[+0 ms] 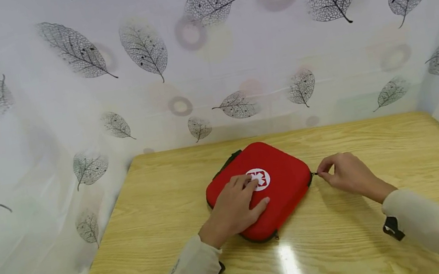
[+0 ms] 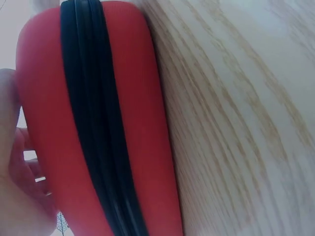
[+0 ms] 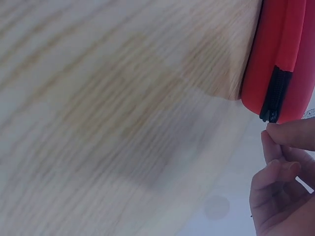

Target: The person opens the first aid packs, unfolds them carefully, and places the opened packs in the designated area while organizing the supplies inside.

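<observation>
Here, near the bench's [image 1: 159, 191] far edge, we rest our spread left grip [image 1: 233, 208] on the red case [image 1: 278, 161], our right grip [image 1: 350, 174] pinching its zip pull [image 1: 314, 173].

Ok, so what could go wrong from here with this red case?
Two things, maybe. The right hand pinches only a small zipper pull, so its fingers could slip off. And the red first-aid case could slide or twist on the wood-grain table if the pull is tugged hard, since the left hand seems only to rest on top.
</observation>
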A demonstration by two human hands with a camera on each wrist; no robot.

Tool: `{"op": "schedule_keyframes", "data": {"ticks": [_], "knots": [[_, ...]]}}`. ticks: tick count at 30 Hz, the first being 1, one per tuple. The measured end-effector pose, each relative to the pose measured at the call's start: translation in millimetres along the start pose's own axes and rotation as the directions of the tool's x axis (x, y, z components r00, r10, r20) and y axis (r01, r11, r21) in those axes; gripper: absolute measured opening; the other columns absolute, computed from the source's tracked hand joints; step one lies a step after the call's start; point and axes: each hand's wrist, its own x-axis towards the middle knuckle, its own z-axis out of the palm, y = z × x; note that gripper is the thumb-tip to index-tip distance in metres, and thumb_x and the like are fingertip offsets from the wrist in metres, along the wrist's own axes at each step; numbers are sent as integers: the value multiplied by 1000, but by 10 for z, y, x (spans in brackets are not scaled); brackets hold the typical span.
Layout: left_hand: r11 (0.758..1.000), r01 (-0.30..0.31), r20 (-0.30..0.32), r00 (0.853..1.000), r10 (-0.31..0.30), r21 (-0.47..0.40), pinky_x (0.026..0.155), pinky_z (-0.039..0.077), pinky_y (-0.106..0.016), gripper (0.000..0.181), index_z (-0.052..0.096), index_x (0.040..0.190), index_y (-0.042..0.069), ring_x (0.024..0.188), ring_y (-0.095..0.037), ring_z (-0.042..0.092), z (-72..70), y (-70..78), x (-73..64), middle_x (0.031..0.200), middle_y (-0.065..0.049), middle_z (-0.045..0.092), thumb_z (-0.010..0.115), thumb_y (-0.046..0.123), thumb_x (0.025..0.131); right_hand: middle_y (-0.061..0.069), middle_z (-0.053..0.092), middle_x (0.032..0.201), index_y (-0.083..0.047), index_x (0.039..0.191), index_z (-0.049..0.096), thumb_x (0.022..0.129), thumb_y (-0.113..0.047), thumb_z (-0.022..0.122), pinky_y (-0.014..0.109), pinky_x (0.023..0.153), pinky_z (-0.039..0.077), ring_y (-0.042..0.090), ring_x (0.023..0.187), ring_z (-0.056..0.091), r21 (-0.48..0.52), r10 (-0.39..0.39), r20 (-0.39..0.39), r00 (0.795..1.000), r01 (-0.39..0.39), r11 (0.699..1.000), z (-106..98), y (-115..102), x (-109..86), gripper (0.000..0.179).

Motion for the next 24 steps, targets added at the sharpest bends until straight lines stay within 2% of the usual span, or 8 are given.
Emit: {"op": "schedule_keyframes", "data": {"ticks": [2,8,16,24], "knots": [[1000,-14,-11,1000,14,-4,113,39,-40,53,60,140,10,134,-26,48,4,-3,-6,143,-10,54,59,45,100,2,73,81,-3,89,78,87,-3,72,26,50,38,10,51,45,2,7,1,1000,-7,1000,3,21,43,6],[999,-20,13,1000,20,-40,118,33,-42,55,56,144,8,143,-31,41,-6,7,-23,154,-12,46,58,43,101,5,73,81,-1,90,78,87,-2,70,29,52,41,11,51,49,3,17,0,1000,-17,1000,13,69,163,8],[999,-41,7,999,41,18,112,40,-39,55,59,142,13,133,-24,48,-26,47,-39,145,-8,53,59,48,100,6,73,81,0,92,78,88,-3,70,35,62,51,17,67,62,4,24,-4,1000,-24,1000,53,98,321,10],[998,-53,-1,999,53,32,106,45,-36,53,61,140,16,125,-21,48,-5,98,-29,133,-7,56,58,50,99,9,73,84,1,94,78,90,-4,70,37,62,52,26,76,65,18,36,5,999,-36,999,79,126,479,10]]}}
